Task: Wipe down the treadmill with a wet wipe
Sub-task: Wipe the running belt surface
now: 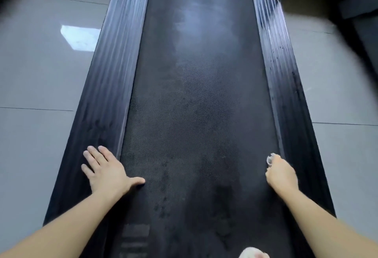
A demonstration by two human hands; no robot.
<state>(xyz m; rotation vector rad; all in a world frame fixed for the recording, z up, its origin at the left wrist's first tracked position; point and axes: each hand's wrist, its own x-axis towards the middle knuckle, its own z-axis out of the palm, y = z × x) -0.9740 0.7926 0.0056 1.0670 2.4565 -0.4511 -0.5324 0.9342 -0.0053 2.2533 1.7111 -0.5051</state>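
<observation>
So the wet wipe [270,158] is a small wad pinched in the fingertips of my right hand [281,176], down at the belt's [196,94] right edge, just beside the right side rail [280,69]. I'd guess it's light, limp and damp, so it'll bunch up and drag on that textured belt. Better to spread it flat under the fingers than keep it balled. My left hand [106,169] is released, lying flat on the left side rail [114,63] with the thumb over on the belt, holding nothing. The rails are ribbed, so I reckon the grooves need strokes lengthwise. Grey tiled floor [41,73] on both sides, dark frame [356,6] by the far right corner, nothing lying on the belt. There's a blurry pale thing [251,254] at the near edge, can't tell what
</observation>
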